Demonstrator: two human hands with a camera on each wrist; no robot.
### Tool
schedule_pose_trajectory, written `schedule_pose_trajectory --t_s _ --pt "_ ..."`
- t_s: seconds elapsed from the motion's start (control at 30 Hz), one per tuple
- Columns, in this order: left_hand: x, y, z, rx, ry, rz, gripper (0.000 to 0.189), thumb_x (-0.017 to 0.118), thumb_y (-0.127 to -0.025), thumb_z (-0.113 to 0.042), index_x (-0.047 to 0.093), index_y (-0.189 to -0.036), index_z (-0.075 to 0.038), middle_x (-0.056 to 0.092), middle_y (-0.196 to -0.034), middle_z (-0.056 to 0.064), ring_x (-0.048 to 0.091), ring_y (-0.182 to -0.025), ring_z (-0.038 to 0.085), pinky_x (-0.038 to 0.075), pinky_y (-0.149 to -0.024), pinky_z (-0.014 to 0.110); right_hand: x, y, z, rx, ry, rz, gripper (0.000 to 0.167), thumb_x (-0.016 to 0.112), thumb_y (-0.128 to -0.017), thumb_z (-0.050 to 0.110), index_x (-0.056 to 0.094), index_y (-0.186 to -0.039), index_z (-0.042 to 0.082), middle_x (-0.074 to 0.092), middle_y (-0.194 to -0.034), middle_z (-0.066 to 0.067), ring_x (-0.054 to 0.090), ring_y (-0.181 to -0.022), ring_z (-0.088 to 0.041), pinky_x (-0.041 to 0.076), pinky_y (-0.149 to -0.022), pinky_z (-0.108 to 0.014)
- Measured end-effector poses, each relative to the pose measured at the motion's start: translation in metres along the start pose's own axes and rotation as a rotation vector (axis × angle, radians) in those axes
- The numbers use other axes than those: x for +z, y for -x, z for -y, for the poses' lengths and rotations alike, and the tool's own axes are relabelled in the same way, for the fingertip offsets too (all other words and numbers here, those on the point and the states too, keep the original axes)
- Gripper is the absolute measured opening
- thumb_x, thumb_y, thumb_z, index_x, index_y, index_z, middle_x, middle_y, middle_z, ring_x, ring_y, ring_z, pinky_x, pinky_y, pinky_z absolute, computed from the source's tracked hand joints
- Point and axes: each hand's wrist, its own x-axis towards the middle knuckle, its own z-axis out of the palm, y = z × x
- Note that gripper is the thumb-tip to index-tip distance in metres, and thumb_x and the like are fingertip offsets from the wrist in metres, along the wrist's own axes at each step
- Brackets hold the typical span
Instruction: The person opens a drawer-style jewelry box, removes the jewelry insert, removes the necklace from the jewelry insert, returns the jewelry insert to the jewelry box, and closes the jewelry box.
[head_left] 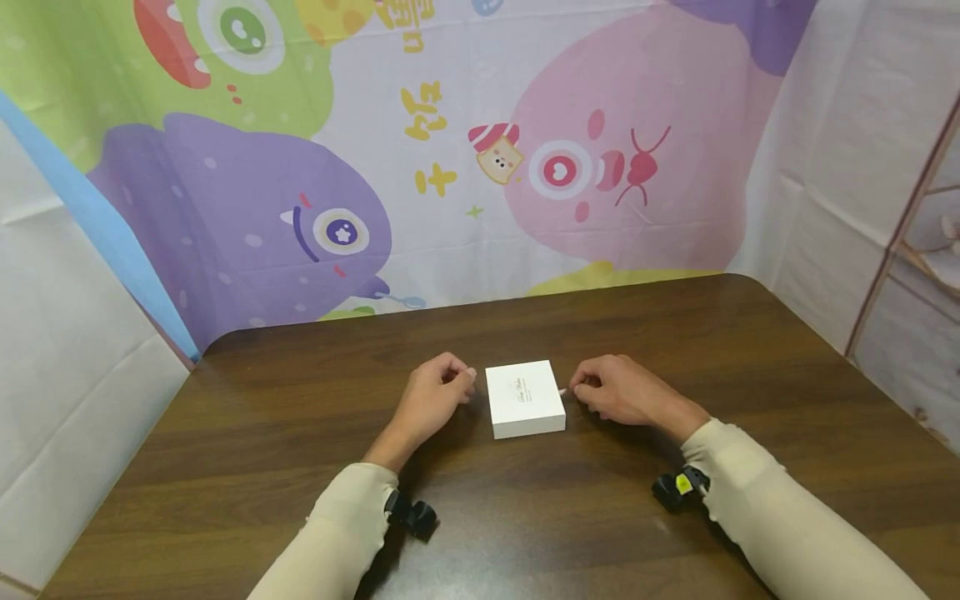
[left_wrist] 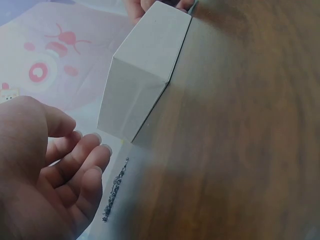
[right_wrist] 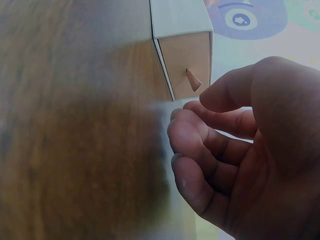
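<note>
A small white box (head_left: pixel 525 398) with faint lettering on its lid lies on the table between the hands. Its right end, seen in the right wrist view, is a pinkish drawer front (right_wrist: pixel 182 60) with a short pull tab (right_wrist: pixel 194 80). My right hand (head_left: pixel 618 389) is beside that end, fingers loosely curled, fingertips close to the tab with a small gap. On the box's other side my left hand (head_left: pixel 433 396) has bent fingers with nothing in them. Near its fingertips, in the left wrist view, lies a thin dark sparkling chain-like strip (left_wrist: pixel 115 190).
The brown wooden table (head_left: pixel 480 517) runs back to a cartoon-printed cloth (head_left: pixel 450 250). Pale cloth hangs at the left and right sides. Each wrist wears a small black camera, such as the right one (head_left: pixel 678 487).
</note>
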Motion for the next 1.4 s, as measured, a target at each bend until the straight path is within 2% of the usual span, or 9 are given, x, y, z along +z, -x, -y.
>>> schedule_pose_trajectory --t_s 0.3,0.47,0.7,0.9,1.17,1.4 --pt "0.0012 0.0001 -0.0004 0.014 -0.014 -0.017 0.011 0.064 -0.097 -0.023 0.068 -0.094 -0.013 0.067 -0.084 0.004 0.065 -0.078 0.023 0.050 -0.067 0.036 -0.0012 0.0009 -0.0028 0.012 -0.011 -0.002 0.015 0.058 -0.098 0.013 0.073 -0.100 0.009 0.062 -0.075 0.000 0.060 -0.063 -0.014 0.052 -0.059 -0.032" --pt "0.0016 -0.0009 -0.0001 0.026 -0.015 -0.016 0.011 0.064 -0.097 -0.022 0.068 -0.094 -0.013 0.067 -0.087 0.003 0.066 -0.081 0.024 0.050 -0.068 0.036 -0.0048 0.0015 -0.0041 0.035 -0.019 -0.002 0.016 0.057 -0.099 0.014 0.073 -0.102 0.009 0.063 -0.077 -0.001 0.061 -0.067 -0.014 0.053 -0.061 -0.031" --pt "0.0005 0.0000 -0.0008 0.011 0.029 -0.019 0.011 0.061 -0.099 -0.021 0.067 -0.097 -0.012 0.067 -0.087 0.005 0.067 -0.082 0.023 0.051 -0.069 0.036 -0.0055 0.0006 -0.0062 0.026 -0.007 -0.009 0.017 0.057 -0.099 0.014 0.073 -0.101 0.009 0.063 -0.076 -0.001 0.061 -0.065 -0.014 0.053 -0.060 -0.031" --pt "0.0002 -0.0009 0.0002 0.028 0.008 -0.040 0.010 0.062 -0.099 -0.021 0.066 -0.101 -0.012 0.065 -0.086 0.004 0.065 -0.080 0.023 0.050 -0.067 0.036 -0.0055 0.0003 -0.0064 0.014 0.006 -0.036 0.017 0.057 -0.098 0.014 0.073 -0.100 0.009 0.063 -0.075 0.000 0.060 -0.063 -0.013 0.052 -0.059 -0.032" --pt "0.0008 -0.0005 -0.0010 0.030 0.038 0.009 0.014 0.062 -0.100 -0.023 0.068 -0.101 -0.011 0.067 -0.090 0.005 0.069 -0.082 0.021 0.054 -0.070 0.036 -0.0057 0.0000 -0.0046 0.035 0.023 -0.044 0.017 0.057 -0.098 0.015 0.073 -0.100 0.010 0.063 -0.077 0.001 0.060 -0.065 -0.014 0.051 -0.060 -0.032" --pt "-0.0006 0.0003 -0.0008 0.028 0.036 0.010 0.016 0.062 -0.100 -0.024 0.069 -0.101 -0.009 0.068 -0.092 0.008 0.068 -0.081 0.022 0.053 -0.070 0.036 -0.0059 -0.0001 -0.0048 0.021 0.031 -0.049 0.018 0.056 -0.098 0.015 0.073 -0.100 0.010 0.063 -0.077 0.001 0.060 -0.064 -0.013 0.051 -0.060 -0.032"
